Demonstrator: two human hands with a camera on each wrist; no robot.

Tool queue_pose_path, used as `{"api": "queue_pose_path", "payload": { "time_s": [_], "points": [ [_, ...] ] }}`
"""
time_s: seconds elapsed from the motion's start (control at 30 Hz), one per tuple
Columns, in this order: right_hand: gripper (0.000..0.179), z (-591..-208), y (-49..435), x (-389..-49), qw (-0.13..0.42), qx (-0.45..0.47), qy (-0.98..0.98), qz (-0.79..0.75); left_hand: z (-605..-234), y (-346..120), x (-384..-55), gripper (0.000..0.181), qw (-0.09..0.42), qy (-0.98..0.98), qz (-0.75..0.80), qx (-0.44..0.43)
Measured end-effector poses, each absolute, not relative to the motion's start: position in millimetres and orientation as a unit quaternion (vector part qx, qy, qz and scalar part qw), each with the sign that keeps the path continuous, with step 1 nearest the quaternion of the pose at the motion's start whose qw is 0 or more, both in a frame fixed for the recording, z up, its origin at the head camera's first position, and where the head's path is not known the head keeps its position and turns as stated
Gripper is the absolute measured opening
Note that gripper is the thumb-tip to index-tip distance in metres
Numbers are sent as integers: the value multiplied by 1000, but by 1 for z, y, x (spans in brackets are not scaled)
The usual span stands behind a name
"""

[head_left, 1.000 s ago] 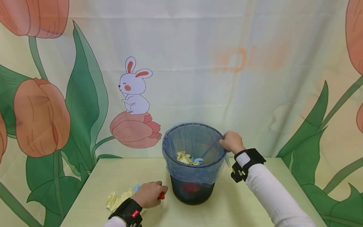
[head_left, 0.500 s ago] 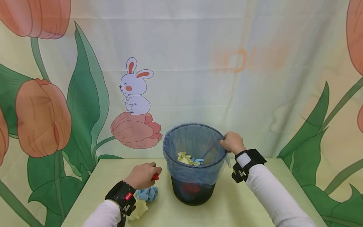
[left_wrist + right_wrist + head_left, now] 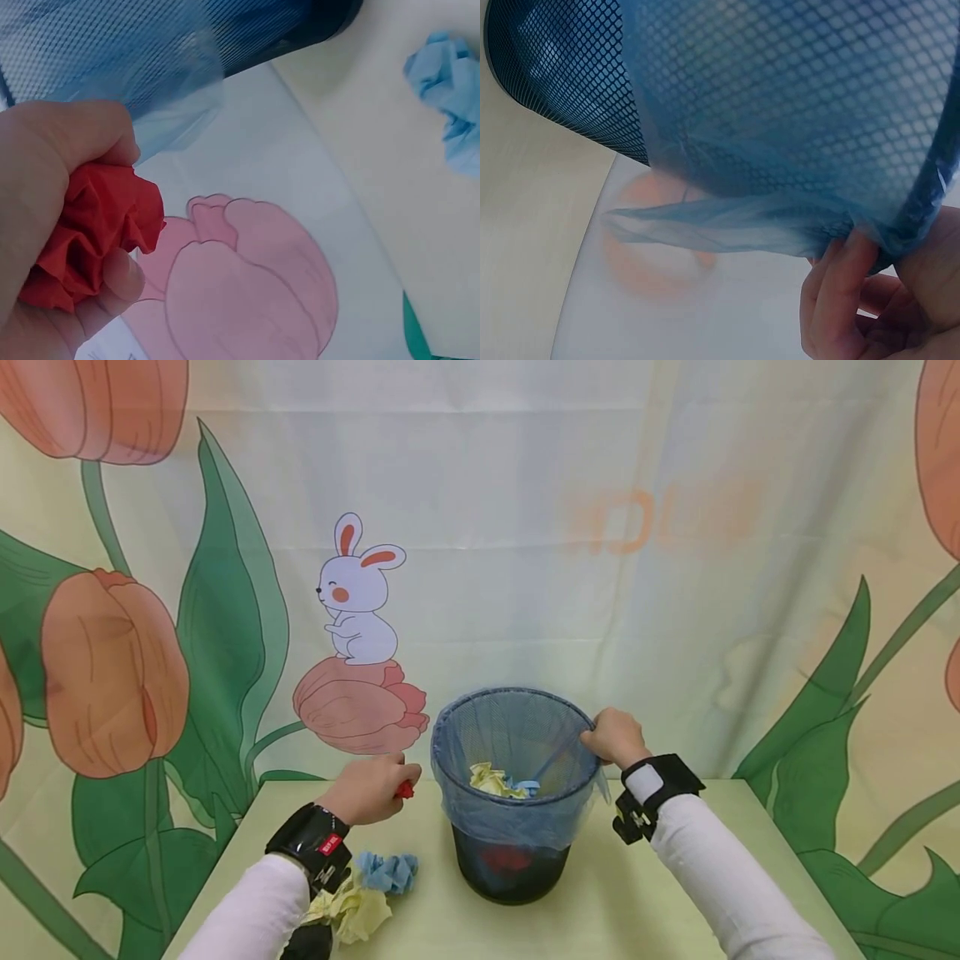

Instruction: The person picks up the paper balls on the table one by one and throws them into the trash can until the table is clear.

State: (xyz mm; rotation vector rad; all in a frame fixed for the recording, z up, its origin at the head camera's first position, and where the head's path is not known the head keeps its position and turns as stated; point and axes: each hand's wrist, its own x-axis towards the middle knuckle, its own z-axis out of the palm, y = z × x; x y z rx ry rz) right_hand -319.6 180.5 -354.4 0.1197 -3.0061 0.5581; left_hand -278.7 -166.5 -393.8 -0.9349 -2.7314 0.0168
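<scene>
Nearest you, yellow paper (image 3: 360, 914) and blue paper (image 3: 388, 872) lie crumpled on the tabletop (image 3: 607, 914); beyond, your raised left hand (image 3: 369, 788) curls round a red paper ball (image 3: 105, 225), left of the lined bin (image 3: 476, 856); farthest, your outstretched right hand (image 3: 617, 737) pinches its rim (image 3: 513, 690).

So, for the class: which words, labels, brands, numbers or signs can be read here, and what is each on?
None can be read with certainty.
Backdrop: orange lettering, too blurred to read; one shape is rounded.
Left wrist strap: red label with pale marks, too small to read.
Bin and crumpled paper: no text visible.
</scene>
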Motion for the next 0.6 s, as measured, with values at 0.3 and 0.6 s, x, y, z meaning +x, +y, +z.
{"api": "queue_pose_path", "payload": {
  "time_s": [0.3, 0.6],
  "points": [
    [40, -349, 180, -317, 32, 39, -982, 180, -370, -167, -284, 22, 155, -931, 16, -329],
    [39, -346, 179, -317, 19, 35, -982, 183, -346, -164, -288, 22, 136, -941, 15, -309]
  ]
}}
